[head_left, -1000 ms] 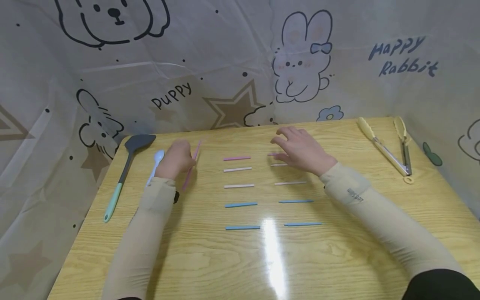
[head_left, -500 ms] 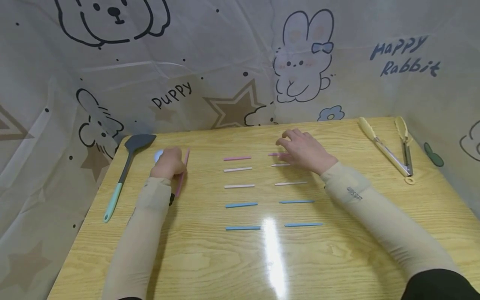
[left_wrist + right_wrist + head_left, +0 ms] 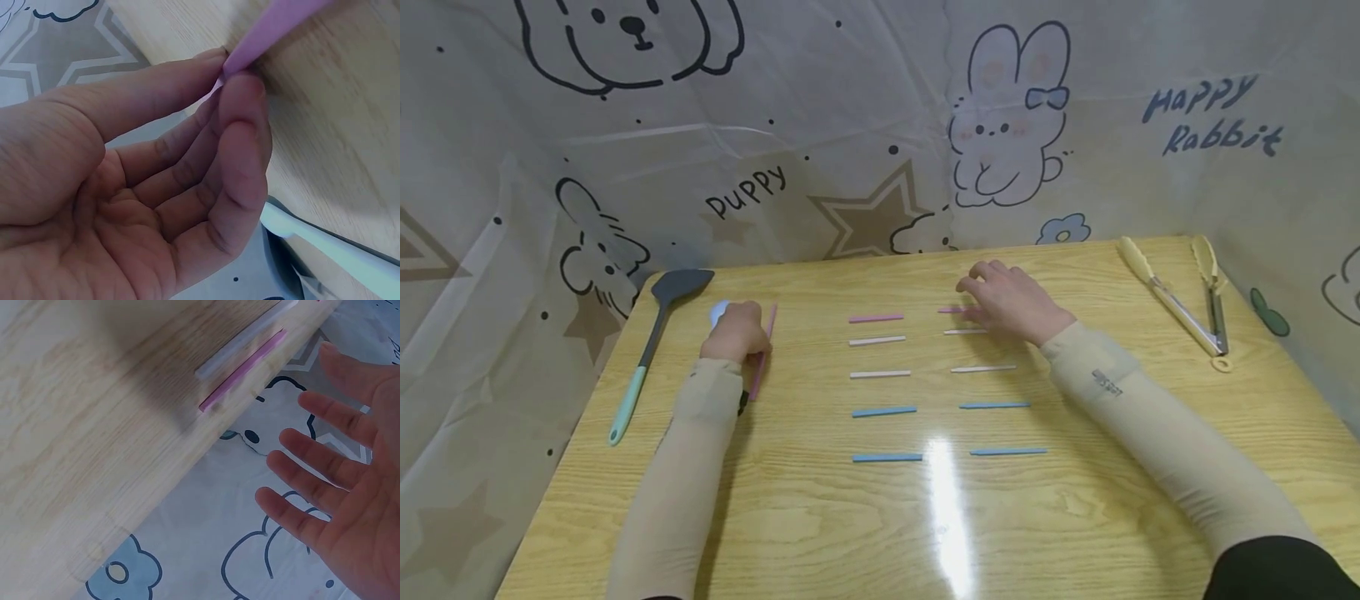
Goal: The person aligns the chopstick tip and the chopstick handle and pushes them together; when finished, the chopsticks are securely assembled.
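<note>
Left hand (image 3: 736, 331): we're pinching one pink stick (image 3: 760, 370)
Right hand (image 3: 1015, 302): we're holding it spread
Table (image 3: 805, 533): two pink sticks (image 3: 876, 318) lying far, four whites (image 3: 880, 374), four blues (image 3: 887, 457) near

Surface (image 3: 805, 525): wood-grained, smooth, brightly glossy. Stick (image 3: 270, 36) in my left hand (image 3: 150, 175): smooth, matt, plastic-looking. Tongs (image 3: 1182, 312): shiny metal, partly plastic-looking. Spatula (image 3: 679, 285): smooth, matt. My sleeve (image 3: 1142, 417): matt cloth. Backdrop (image 3: 850, 100): creased, faintly shiny sheeting.
</note>
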`<state>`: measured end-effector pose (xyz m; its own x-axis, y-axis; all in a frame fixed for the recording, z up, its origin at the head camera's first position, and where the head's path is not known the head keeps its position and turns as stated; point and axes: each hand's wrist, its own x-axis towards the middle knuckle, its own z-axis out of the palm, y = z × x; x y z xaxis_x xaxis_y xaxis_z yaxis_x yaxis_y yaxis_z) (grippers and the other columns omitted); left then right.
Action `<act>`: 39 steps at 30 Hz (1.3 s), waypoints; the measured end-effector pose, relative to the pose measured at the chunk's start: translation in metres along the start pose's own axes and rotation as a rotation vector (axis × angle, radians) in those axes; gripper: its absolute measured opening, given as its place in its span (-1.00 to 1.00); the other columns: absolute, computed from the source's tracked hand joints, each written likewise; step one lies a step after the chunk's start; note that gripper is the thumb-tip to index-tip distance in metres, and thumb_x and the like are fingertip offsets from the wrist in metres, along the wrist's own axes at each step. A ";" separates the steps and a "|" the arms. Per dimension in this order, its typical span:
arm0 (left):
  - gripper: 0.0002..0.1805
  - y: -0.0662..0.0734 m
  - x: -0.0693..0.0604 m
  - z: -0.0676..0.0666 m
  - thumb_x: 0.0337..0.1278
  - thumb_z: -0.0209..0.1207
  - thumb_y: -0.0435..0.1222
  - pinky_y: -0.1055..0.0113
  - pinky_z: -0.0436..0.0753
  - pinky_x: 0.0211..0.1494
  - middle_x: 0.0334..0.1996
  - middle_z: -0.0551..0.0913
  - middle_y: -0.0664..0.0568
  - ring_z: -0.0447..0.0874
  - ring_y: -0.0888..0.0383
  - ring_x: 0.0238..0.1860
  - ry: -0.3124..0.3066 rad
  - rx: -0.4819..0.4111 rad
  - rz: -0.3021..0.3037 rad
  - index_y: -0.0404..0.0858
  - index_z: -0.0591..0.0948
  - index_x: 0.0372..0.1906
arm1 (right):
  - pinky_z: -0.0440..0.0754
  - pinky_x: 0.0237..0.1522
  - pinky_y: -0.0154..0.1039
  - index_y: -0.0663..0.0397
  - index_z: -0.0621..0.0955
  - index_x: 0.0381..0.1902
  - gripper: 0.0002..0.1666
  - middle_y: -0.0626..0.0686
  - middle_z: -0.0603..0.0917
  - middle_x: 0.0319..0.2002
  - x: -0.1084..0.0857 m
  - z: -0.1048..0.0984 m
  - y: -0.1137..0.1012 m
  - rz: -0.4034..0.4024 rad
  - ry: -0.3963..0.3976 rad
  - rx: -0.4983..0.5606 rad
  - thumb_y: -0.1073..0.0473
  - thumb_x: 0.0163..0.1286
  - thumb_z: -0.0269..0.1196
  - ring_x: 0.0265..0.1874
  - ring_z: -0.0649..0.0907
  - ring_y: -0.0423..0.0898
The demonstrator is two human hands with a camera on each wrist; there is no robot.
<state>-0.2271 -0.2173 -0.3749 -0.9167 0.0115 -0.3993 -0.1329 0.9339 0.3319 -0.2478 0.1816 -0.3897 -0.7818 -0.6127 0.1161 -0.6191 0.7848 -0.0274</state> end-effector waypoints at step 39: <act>-0.77 0.111 0.035 0.068 0.26 0.31 -0.20 0.16 0.61 -0.11 -0.19 0.67 0.00 0.60 0.05 -0.18 0.277 0.367 0.561 -0.18 0.69 -0.05 | 0.66 -0.30 -0.10 0.18 0.68 -0.23 -0.80 0.08 0.65 -0.36 0.015 0.017 0.001 -0.057 -0.013 0.070 0.18 0.29 0.41 -0.39 0.64 0.01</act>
<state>-0.2481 -0.0892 -0.4099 -0.8781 0.4785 -0.0056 0.4759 0.8743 0.0953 -0.2614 0.1715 -0.4049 -0.7459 -0.6574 0.1066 -0.6657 0.7408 -0.0901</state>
